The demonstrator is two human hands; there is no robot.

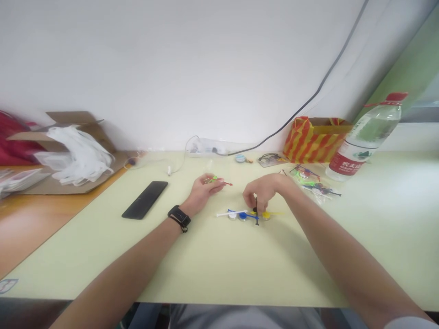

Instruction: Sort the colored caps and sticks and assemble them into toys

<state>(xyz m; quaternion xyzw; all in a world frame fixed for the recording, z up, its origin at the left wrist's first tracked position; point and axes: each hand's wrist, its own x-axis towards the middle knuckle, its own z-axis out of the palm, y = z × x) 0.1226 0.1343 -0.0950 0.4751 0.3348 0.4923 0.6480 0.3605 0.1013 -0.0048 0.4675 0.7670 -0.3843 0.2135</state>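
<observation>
My left hand [204, 193], with a black watch at the wrist, is closed on small plastic arrow spinners; a red arrow [227, 183] and a bright green piece [214, 179] stick out of the fingers. To its right, my right hand [262, 191] reaches down with bent fingers pinched at a black arrow spinner [257, 220], partly hidden by them. Close beside it on the table lie a white arrow spinner [232, 214], a blue one [243, 216] and a yellow one [266, 215], in a row.
A black phone [145, 200] lies left of my left hand. Plastic packs of coloured arrow spinners [310, 179] are at the right, before a striped bag [315, 140] and a water bottle [366, 137]. A cardboard box with white straps [77, 153] stands far left; a power strip [207, 147] lies by the wall.
</observation>
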